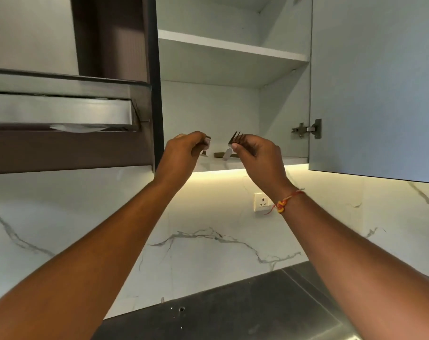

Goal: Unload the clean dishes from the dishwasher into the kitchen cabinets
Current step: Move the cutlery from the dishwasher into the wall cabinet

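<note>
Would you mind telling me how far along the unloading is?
Done: the cabinet door is open, and a dark item seems to lie on the bottom shelf. In hand: the right hand holds forks, tines up; the left hand grips a metal piece I cannot identify. Left: neither is set down yet, and the dishwasher is out of view, so the remainder is unknown.

The bottom shelf (293,159) runs just behind the left hand (184,149) and right hand (256,154). Between them a flat dark piece (219,155), too blurred to name, lies on it. The upper shelf (233,46) sits well above the hands, the dark worktop (233,312) well below them.
</note>
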Motion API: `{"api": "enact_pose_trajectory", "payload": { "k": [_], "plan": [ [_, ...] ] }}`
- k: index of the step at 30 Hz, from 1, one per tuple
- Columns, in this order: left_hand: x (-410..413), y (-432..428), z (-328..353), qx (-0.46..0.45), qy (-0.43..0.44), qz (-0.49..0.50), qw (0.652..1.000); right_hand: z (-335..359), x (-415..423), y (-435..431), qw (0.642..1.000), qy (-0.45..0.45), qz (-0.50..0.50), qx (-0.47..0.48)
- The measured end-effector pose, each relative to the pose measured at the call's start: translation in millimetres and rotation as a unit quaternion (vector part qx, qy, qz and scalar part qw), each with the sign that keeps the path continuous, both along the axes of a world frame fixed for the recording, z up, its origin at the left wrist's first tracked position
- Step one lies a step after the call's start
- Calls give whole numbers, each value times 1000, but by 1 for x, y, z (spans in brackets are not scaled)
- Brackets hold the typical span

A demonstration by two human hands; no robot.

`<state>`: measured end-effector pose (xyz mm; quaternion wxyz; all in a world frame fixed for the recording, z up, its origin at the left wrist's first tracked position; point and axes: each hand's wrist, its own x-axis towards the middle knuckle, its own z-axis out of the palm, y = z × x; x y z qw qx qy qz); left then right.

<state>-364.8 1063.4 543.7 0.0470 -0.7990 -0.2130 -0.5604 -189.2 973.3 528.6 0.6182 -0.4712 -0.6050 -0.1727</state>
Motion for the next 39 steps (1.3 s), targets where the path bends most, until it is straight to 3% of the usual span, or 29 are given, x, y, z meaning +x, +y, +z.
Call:
{"api": "enact_pose_trajectory", "payload": {
  "k": [8, 14, 21, 33, 36, 39],
  "plan": [
    [25, 57, 8, -72, 81, 111, 988, 19, 47, 96, 983, -110, 83, -121],
    [43, 81, 26, -163, 200, 224, 940, 37, 59, 148, 957, -184, 87, -209],
    [50, 108, 38, -189, 243, 262, 915, 54, 57, 191, 908, -292, 68, -292],
    [52, 136, 33, -224, 266, 300, 888, 56, 50, 212, 830, -390, 41, -396],
    [55, 135, 35, -238, 287, 315, 873, 56, 50, 211, 839, -374, 42, -393],
    [55, 127, 33, -227, 261, 335, 876, 53, 51, 207, 879, -318, 34, -354]
  ]
}}
